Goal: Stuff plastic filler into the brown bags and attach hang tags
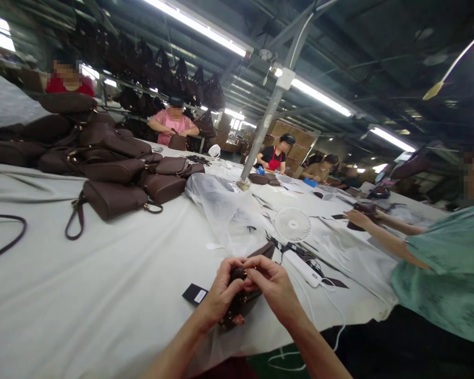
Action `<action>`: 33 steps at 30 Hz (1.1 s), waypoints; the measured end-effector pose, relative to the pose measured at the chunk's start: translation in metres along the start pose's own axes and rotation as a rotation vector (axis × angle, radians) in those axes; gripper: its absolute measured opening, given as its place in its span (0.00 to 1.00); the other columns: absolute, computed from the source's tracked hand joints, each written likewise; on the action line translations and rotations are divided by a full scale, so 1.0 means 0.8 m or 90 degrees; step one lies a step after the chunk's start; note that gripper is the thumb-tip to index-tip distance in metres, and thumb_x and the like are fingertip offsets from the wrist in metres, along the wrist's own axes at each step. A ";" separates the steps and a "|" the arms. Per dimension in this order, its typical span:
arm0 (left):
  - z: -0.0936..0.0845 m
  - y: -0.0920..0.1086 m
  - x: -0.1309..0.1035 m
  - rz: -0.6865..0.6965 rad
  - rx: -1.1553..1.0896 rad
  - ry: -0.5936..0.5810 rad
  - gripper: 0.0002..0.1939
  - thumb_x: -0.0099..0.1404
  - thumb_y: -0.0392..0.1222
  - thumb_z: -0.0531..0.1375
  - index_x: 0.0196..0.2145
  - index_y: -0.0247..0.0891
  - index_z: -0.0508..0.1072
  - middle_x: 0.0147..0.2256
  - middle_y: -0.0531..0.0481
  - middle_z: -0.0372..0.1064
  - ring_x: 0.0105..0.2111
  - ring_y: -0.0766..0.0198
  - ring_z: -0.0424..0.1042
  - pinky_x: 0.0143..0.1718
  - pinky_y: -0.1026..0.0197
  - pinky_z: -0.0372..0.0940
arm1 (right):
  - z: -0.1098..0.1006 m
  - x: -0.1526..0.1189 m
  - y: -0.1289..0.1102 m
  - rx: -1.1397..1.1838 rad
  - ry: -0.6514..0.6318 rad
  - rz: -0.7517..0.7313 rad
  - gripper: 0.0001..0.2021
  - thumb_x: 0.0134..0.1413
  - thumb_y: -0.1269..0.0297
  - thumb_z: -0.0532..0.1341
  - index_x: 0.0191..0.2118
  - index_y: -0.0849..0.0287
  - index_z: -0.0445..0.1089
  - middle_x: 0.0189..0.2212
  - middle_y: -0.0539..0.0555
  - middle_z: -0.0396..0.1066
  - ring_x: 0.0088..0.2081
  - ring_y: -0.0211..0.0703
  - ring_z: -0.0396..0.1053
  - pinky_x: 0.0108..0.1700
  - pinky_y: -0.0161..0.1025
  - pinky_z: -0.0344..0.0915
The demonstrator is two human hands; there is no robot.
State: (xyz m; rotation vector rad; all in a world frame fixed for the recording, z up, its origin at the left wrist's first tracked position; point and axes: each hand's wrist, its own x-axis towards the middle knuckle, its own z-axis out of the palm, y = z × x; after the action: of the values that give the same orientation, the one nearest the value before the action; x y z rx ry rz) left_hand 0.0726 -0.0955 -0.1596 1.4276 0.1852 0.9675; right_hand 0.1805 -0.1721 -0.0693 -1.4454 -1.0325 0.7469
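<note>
A small dark brown leather bag [249, 303] with gold-coloured hardware lies on the white-covered table near its front edge. My left hand [224, 292] is closed on the bag's left side, thumb along the top. From the right, my right hand [272, 284] pinches at a small gold-coloured fitting on the bag, close to the left fingertips. The exact part between the fingers is mostly hidden. A black tag with a white label [195, 294] lies beside my left hand. Something small and reddish [238, 319] shows at the bag's near end.
Brown bags [114, 200] are heaped at the left. Clear plastic [225, 210], a white fan [293, 225] and its white handle unit [302, 268] with a cable lie ahead. A metal post [263, 129] rises from the table. A co-worker in green [450, 263] works at the right; others sit farther back.
</note>
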 end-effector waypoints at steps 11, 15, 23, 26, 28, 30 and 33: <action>0.006 0.006 -0.004 0.068 0.167 -0.038 0.22 0.62 0.36 0.58 0.54 0.42 0.62 0.55 0.43 0.61 0.56 0.50 0.59 0.59 0.45 0.52 | -0.009 -0.014 0.007 0.042 -0.018 0.023 0.10 0.43 0.60 0.68 0.29 0.60 0.72 0.18 0.47 0.70 0.21 0.36 0.67 0.25 0.32 0.67; 0.019 0.011 -0.004 0.060 0.174 -0.015 0.28 0.58 0.37 0.64 0.55 0.41 0.61 0.55 0.41 0.61 0.55 0.50 0.61 0.57 0.48 0.56 | -0.017 -0.007 0.004 0.065 -0.052 0.072 0.08 0.45 0.62 0.66 0.29 0.60 0.71 0.16 0.46 0.68 0.18 0.33 0.63 0.21 0.30 0.62; 0.027 0.002 0.004 0.015 0.106 0.035 0.17 0.55 0.30 0.56 0.44 0.39 0.65 0.39 0.48 0.68 0.40 0.58 0.67 0.43 0.57 0.63 | -0.020 -0.014 -0.003 -0.108 -0.127 -0.041 0.07 0.53 0.62 0.59 0.35 0.58 0.71 0.22 0.49 0.72 0.24 0.40 0.71 0.28 0.37 0.69; 0.005 0.017 0.007 -0.017 0.077 -0.058 0.16 0.60 0.37 0.59 0.46 0.39 0.66 0.41 0.48 0.69 0.41 0.57 0.68 0.44 0.57 0.63 | -0.050 -0.014 -0.021 -0.374 -0.130 -0.207 0.22 0.52 0.63 0.61 0.55 0.56 0.67 0.47 0.59 0.73 0.48 0.51 0.71 0.49 0.48 0.68; -0.008 0.031 0.008 -0.022 0.073 -0.143 0.16 0.60 0.42 0.60 0.47 0.40 0.67 0.44 0.47 0.69 0.45 0.54 0.68 0.48 0.56 0.62 | -0.071 -0.015 -0.028 -0.617 -0.118 -0.306 0.33 0.46 0.63 0.66 0.60 0.57 0.62 0.57 0.63 0.64 0.58 0.59 0.60 0.57 0.56 0.58; -0.019 0.047 0.006 -0.025 0.084 -0.210 0.18 0.60 0.43 0.61 0.48 0.41 0.68 0.48 0.46 0.69 0.49 0.52 0.66 0.52 0.54 0.61 | -0.082 -0.016 -0.025 -0.801 -0.177 -0.299 0.26 0.45 0.63 0.67 0.54 0.59 0.68 0.51 0.63 0.69 0.52 0.59 0.65 0.52 0.53 0.61; -0.039 0.064 -0.003 -0.069 0.122 -0.265 0.28 0.55 0.44 0.66 0.54 0.46 0.67 0.57 0.47 0.64 0.57 0.47 0.61 0.59 0.51 0.57 | -0.091 -0.020 -0.013 -0.902 -0.256 -0.271 0.07 0.50 0.65 0.63 0.37 0.59 0.71 0.34 0.55 0.74 0.36 0.49 0.70 0.38 0.41 0.64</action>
State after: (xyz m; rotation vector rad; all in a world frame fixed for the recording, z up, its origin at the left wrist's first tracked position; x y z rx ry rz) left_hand 0.0278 -0.0819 -0.1216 1.7448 0.0458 0.5579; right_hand 0.2370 -0.2176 -0.0506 -2.0987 -2.3395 -0.1582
